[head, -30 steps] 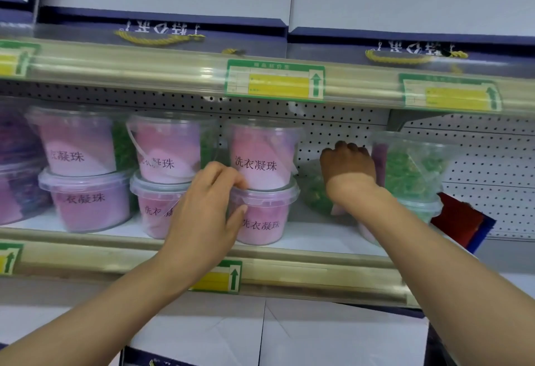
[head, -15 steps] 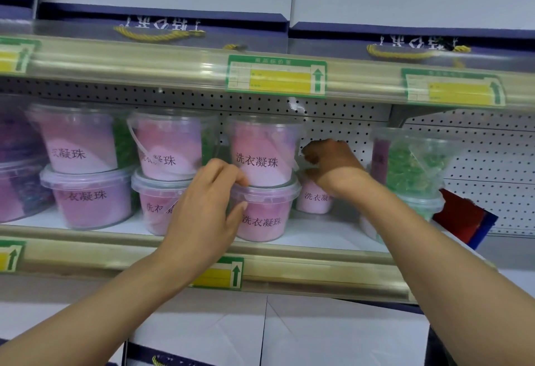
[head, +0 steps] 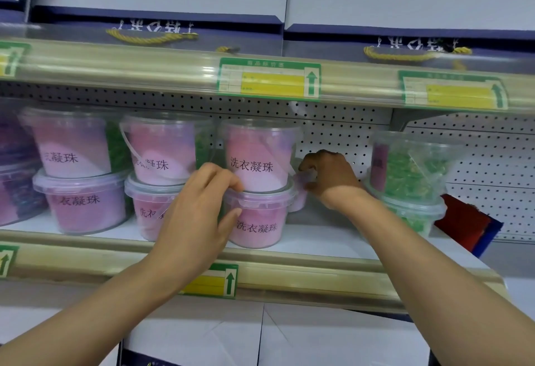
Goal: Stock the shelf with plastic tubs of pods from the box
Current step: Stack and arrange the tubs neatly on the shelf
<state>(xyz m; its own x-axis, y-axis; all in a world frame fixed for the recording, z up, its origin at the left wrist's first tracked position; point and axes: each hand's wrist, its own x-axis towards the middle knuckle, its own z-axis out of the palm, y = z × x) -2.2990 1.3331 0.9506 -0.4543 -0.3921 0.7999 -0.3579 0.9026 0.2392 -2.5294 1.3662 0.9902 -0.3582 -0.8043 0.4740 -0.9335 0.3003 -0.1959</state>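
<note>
Both hands, left hand [head: 197, 215] and right hand [head: 330, 177], touch pink tubs [head: 257, 160].

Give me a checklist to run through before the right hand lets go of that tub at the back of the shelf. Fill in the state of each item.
1. Right hand on the back pink tub: ok, fingers curl over its top.
2. Back pink tub resting flat on the shelf: cannot tell, the front stack hides its base.
3. Left hand steadying the front stack: ok, fingers touch where the upper pink tub meets the lower pink tub.
4. Upper pink tub upright: ok, it sits level on the lower lid.
5. Green tub stack clear of the right arm: ok, a gap shows.
6. Room behind the green stack: cannot tell.
</note>
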